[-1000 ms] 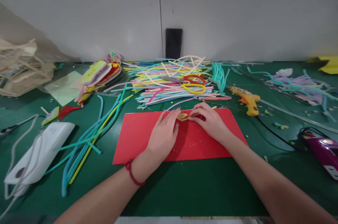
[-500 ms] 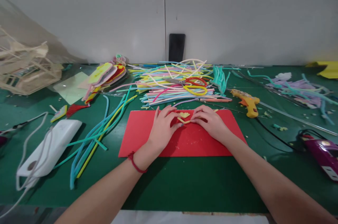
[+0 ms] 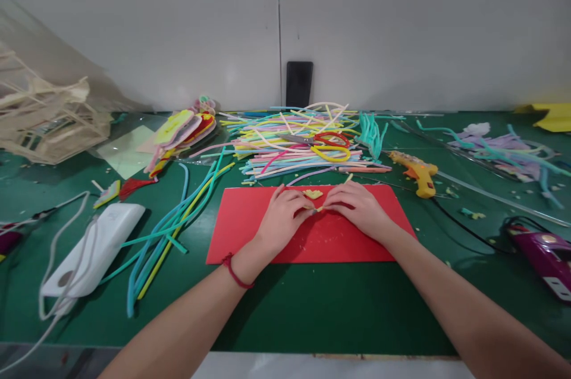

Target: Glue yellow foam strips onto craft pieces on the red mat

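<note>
Over a red board (image 3: 250, 224), my left hand (image 3: 285, 215) and my right hand (image 3: 357, 207) are close together, both with pinched fingers. Between their fingertips is a short pale-yellow pipe cleaner (image 3: 320, 209), mostly covered by the fingers. Just beyond it, a small pale-yellow folded pipe-cleaner shape (image 3: 313, 194) lies on the board. Another pale stub (image 3: 350, 177) pokes up behind my right hand; whether it is the same stem I cannot tell. Tiny pale bits are scattered on the red surface.
Behind the board lies a heap of coloured pipe cleaners (image 3: 267, 150) with scissors (image 3: 332, 147) on top. A yellow glue gun (image 3: 422, 175) is to the right. Left are loose blue stems (image 3: 156, 236) and a corded white device (image 3: 96, 251). A black phone (image 3: 298, 84) leans on the wall.
My left hand has moved right, closer to my right hand. The yellow pipe cleaner, seen earlier as a bent strip, is now mostly hidden by fingers. The view has shifted slightly.
</note>
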Available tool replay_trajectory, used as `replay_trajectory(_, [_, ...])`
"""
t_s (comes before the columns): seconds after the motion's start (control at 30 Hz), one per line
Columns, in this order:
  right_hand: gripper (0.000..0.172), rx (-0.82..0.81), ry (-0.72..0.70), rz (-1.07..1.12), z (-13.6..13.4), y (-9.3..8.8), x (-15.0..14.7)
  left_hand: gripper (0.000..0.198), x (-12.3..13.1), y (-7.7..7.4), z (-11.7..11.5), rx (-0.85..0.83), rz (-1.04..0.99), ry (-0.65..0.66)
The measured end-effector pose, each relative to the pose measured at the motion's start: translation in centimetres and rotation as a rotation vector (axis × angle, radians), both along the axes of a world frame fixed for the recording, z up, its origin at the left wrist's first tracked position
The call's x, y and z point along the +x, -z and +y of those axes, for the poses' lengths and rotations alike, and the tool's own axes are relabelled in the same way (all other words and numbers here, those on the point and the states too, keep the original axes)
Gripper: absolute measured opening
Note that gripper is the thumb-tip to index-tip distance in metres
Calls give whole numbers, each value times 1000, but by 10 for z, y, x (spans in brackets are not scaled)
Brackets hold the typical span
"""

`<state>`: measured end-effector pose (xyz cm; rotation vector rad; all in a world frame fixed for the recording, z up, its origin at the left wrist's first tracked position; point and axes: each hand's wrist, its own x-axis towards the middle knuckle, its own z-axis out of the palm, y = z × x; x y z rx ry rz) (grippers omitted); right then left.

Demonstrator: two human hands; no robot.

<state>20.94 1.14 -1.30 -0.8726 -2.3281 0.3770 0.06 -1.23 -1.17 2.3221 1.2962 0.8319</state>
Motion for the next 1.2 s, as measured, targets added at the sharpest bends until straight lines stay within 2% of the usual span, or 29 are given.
replay_trajectory(0.2, [17,7,-3,-39,0,2,1,6,1,0,1,14,-20,25])
replay_trajectory(0.43, [24,-21,-26,-30,-2,2,2,6,0,-1,1,-12,-62,88])
replay_trajectory(0.73, [27,-12,-24,4,-6,-3,2,6,1,-6,1,-141,-210,42])
replay_trajectory(0.93, [27,-47,-26,13,-6,-1,4,7,1,-5,2,-199,-198,44])
replay_trajectory(1.2, [24,-72,-53,9,-7,-2,6,6,0,-2,3,-198,-159,75])
